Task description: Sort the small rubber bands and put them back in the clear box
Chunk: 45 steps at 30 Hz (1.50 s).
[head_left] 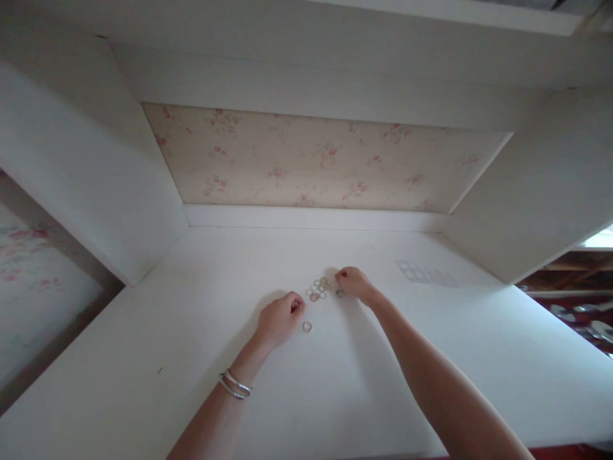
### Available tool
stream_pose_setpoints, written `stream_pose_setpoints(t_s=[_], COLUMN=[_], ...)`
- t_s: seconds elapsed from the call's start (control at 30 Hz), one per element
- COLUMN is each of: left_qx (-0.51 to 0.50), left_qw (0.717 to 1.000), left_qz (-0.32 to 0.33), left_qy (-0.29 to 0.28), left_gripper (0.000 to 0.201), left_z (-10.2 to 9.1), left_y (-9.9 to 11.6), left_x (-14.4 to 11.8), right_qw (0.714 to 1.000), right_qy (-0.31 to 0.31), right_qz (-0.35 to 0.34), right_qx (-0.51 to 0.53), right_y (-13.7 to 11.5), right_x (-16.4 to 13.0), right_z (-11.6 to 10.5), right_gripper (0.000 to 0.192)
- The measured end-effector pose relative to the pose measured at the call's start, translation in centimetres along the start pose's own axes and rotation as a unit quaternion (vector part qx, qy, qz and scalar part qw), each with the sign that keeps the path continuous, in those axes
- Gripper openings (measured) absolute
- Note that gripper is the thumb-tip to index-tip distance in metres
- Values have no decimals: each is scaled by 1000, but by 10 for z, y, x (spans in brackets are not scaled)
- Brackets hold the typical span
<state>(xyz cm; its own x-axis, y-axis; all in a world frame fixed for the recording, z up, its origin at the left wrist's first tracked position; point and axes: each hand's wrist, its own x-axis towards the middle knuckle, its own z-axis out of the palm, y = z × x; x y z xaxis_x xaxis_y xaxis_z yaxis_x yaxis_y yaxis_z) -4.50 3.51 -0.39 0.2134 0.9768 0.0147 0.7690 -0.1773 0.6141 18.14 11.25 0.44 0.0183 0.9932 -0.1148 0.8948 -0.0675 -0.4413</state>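
Note:
Several small rings, pale, greenish and copper-toned, lie in a loose cluster on the white tabletop. Just left of them is my left hand, its fingers curled in; whatever they hold, if anything, does not show. One separate ring rests below its fingertips. At the cluster's right edge my right hand is closed in a pinch low over the table, and its grip is too small to make out. A darker ring lies right under that hand.
Flat on the table at right is a clear sheet with round shapes. A short dark sliver lies at left. White side panels and a flowered back wall enclose the work area, with an overhead shelf.

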Motion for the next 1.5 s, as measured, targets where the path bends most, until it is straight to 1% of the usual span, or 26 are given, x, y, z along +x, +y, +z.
stream_pose_setpoints(t_s=[0.07, 0.13, 0.2, 0.27, 0.37, 0.53, 0.63, 0.73, 0.8, 0.9, 1.03, 1.1, 1.17, 1.23, 1.3, 1.4, 1.5], left_qx=[-3, -3, 2, 12, 27, 30, 31, 40, 40, 37, 49, 50, 39, 14, -15, -26, 32], left_qw=[1000, 1000, 1000, 1000, 1000, 1000, 999, 999, 999, 999, 999, 998, 997, 995, 992, 990, 985], left_qz=[0, 5, 13, 15, 10, 8, 11, 12, 16, 14, 13, 23, 46, 78, 99, 107, 131], left_qy=[2, 5, 6, 7, 9, 4, 2, -1, -1, -3, 6, 21, 43, 63, 76, 91, 105], left_gripper=[23, 23, 22, 21, 20, 18, 20, 20, 19, 18, 19, 19, 18, 16, 17, 18, 19], left_z=[0, 0, 1, 1, 2, 2, 1, 0, 0, 0, 2, 3, 4, 5, 5, 7, 9], left_y=[-1, -2, -3, -4, -5, -4, -4, -4, -4, -4, -3, -3, -3, -3, -3, 2, 15], left_x=[0, 1, 1, 2, 2, 2, 2, 2, 3, 3, 1, 0, -1, -1, 1, 6, 16], right_qw=[999, 998, 994, 987, 985, 987, 987, 988, 988, 981, 961, 956, 953, 946, 932, 913, 911], right_qy=[19, 20, 4, 7, 13, -12, -23, -35, -31, 2, 69, 99, 129, 162, 189, 213, 213], right_qz=[-10, -36, -71, -108, -123, -129, -132, -118, -114, -118, -87, -74, -52, -11, 32, 65, 64], right_qx=[29, 54, 77, 120, 117, 91, 87, 90, 98, 156, 253, 265, 269, 281, 306, 342, 347], right_y=[-2, -7, -13, -21, -32, -44, -47, -48, -49, -47, -35, -21, -4, 14, 29, 39, 38], right_x=[-17, -41, -68, -89, -105, -103, -101, -101, -101, -103, -106, -106, -102, -97, -91, -84, -81], right_z=[5, 15, 28, 38, 45, 44, 46, 48, 49, 47, 39, 33, 28, 24, 22, 23, 24], right_gripper=[32, 34, 31, 28, 23, 22, 19, 18, 17, 16, 24, 28, 31, 35, 38, 39, 38])
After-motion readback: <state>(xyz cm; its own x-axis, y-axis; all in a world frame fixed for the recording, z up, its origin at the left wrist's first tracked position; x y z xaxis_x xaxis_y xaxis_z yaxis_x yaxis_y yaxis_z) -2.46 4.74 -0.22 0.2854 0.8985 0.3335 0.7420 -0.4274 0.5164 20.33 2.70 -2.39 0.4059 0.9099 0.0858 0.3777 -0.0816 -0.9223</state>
